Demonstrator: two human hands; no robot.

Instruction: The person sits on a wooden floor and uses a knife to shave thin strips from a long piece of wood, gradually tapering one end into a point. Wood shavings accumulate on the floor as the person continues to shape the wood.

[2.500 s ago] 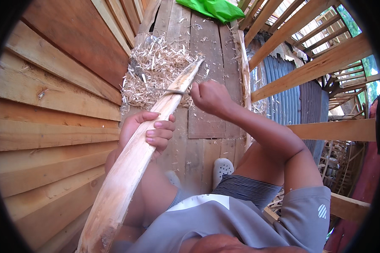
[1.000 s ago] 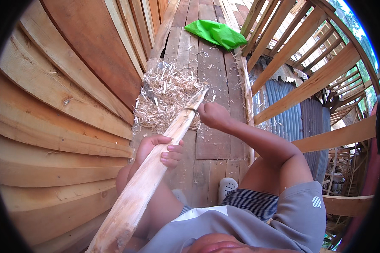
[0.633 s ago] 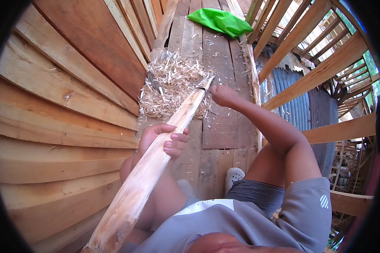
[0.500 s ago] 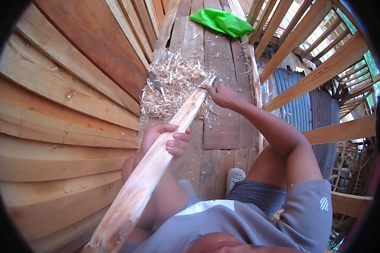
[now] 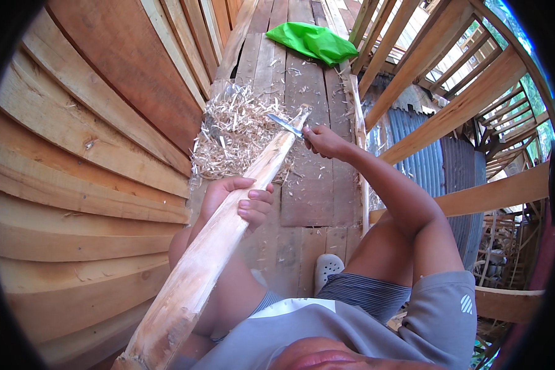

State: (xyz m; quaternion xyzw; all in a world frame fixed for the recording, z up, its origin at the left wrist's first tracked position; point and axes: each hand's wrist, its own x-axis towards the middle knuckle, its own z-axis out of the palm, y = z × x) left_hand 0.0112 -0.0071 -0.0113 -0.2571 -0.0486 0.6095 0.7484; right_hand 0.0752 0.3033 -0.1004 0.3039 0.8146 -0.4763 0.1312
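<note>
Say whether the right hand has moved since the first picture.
Yes, forward: the right hand is now nearer the green bag on the floor.

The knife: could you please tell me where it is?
In the head view, the knife is in the right hand, blade crossing the wooden piece near its far end.

The plank floor [image 5: 308, 203] bears wood shavings [image 5: 234, 139] and green sheeting [image 5: 311, 43].

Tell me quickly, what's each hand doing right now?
Left hand: closed around the wooden pole.
Right hand: closed, holding the knife.
</note>
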